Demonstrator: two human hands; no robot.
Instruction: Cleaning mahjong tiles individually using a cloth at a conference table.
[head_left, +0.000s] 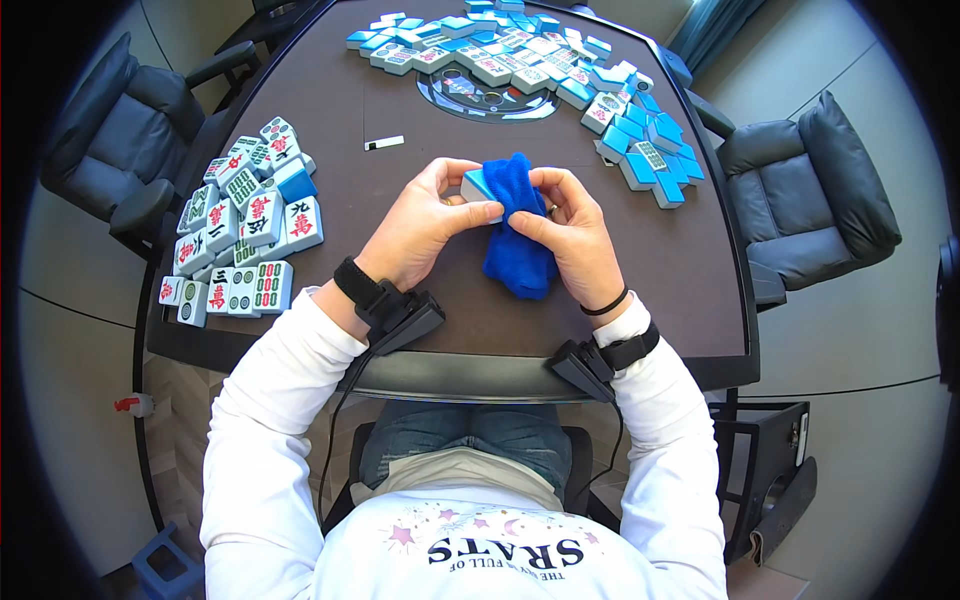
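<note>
Between my two hands is a blue-backed mahjong tile (475, 187), partly wrapped by a dark blue cloth (517, 259). My left hand (427, 221) pinches the tile's left part between thumb and fingers. On the other side, my right hand (571, 229) grips the cloth against the tile, its thumb pressing from the front. The cloth hangs down toward me and hides the tile's right part. To the left, a pile of mahjong tiles (244, 191) lies mostly face up, some stacked on others. A larger spread of tiles (525, 56), some showing blue backs, covers the far side.
The brown mahjong table (420, 322) has a raised black rim. A round centre panel (487, 96) and a small white stick (384, 142) lie beyond my hands. Black armchairs (150, 135) flank the table. Cabled devices (409, 322) are strapped to both wrists.
</note>
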